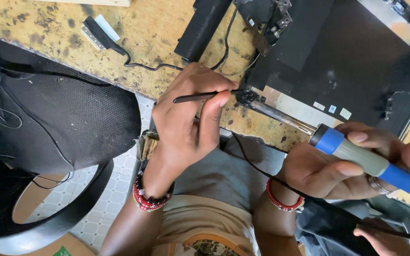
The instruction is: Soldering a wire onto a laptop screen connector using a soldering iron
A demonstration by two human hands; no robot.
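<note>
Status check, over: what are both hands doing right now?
Left hand pinching thin black tool. Right hand gripping blue-handled soldering iron. Both tips at black panel corner. Nothing blocking.

A blue-and-grey-handled soldering iron (371, 163), gripped at its handle, slants up-left, its metal tip just beyond the fingertips holding a thin black pick (200, 97). The pick lies level, pinched near one end, pointing at the black laptop lid panel's (352, 57) corner.
</note>
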